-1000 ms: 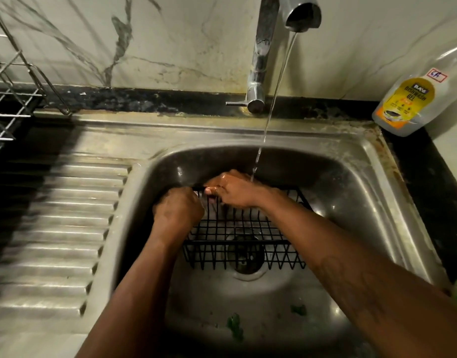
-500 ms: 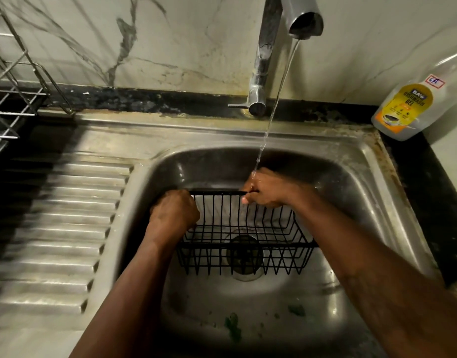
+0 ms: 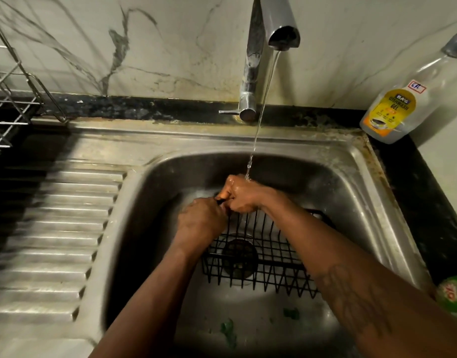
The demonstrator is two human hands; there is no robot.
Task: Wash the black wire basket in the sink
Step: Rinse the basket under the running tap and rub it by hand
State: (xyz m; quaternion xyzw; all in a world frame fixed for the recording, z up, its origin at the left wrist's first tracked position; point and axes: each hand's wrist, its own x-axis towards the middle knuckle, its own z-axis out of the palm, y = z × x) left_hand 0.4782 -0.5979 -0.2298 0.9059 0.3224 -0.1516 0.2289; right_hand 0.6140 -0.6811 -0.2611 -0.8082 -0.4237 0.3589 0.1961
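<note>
My left hand [image 3: 200, 219] is curled tight around the far rim of the basket [image 3: 261, 257], knuckles up, so the fingertips are hidden under the fist. My right hand [image 3: 241, 193] is clenched on the same rim just beside it, the two fists touching, and its skin looks wet. The stream of water [image 3: 259, 117] lands on the back of my right hand.

The basket sits inside the sink [image 3: 325, 171], tilted with its far edge raised where I hold it and its near edge low. Through its black wires I can see the drain [image 3: 239, 257]. Green scraps [image 3: 227, 329] lie on the sink floor nearer to me.

The tap [image 3: 250, 81] stands behind the sink against the marbled wall. A ribbed drainboard [image 3: 49, 228] lies to the left, with a wire rack [image 3: 8, 104] at its far corner. A gel bottle [image 3: 400, 104] leans on the counter to the right.
</note>
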